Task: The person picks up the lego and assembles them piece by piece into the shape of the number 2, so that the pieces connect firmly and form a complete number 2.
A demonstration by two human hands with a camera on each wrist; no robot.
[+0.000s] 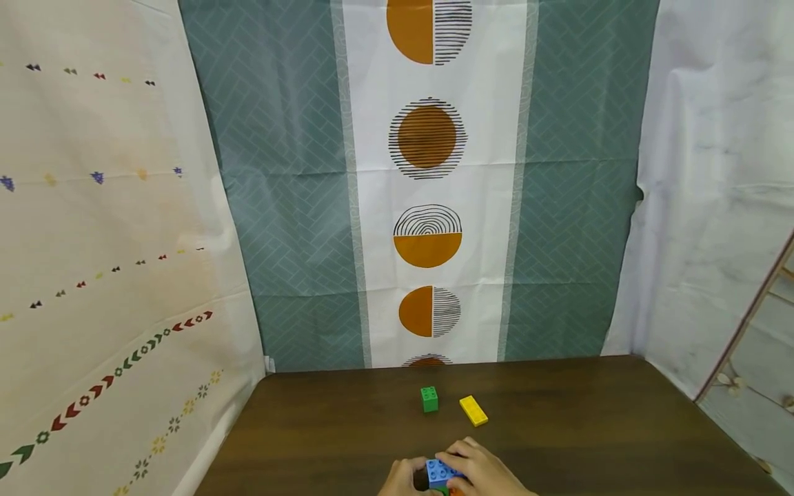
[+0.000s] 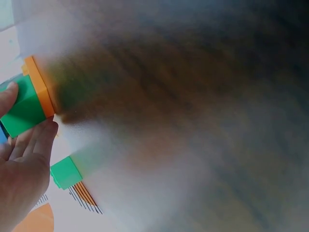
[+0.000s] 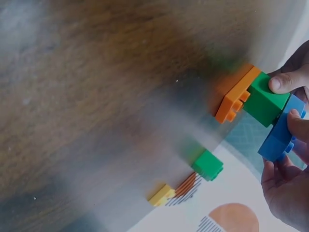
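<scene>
L hand (image 1: 400,477) grips the green brick (image 3: 263,104), w/ orange brick (image 3: 236,99) on one end; R hand (image 1: 486,472) pinches the blue brick (image 3: 280,135) against the other. Prob. the joining step; next move likely calls for a firm, even press, studs aligned. 2nd green brick (image 1: 429,399) & yellow brick (image 1: 473,410) sit apart on tbl. (image 1: 310,413)

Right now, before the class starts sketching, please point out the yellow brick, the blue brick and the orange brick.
Yellow brick (image 1: 473,411): head view, middle of its upper face.
Blue brick (image 3: 278,136): right wrist view, its side facing the camera.
Orange brick (image 2: 41,92): left wrist view, its narrow side.
</scene>
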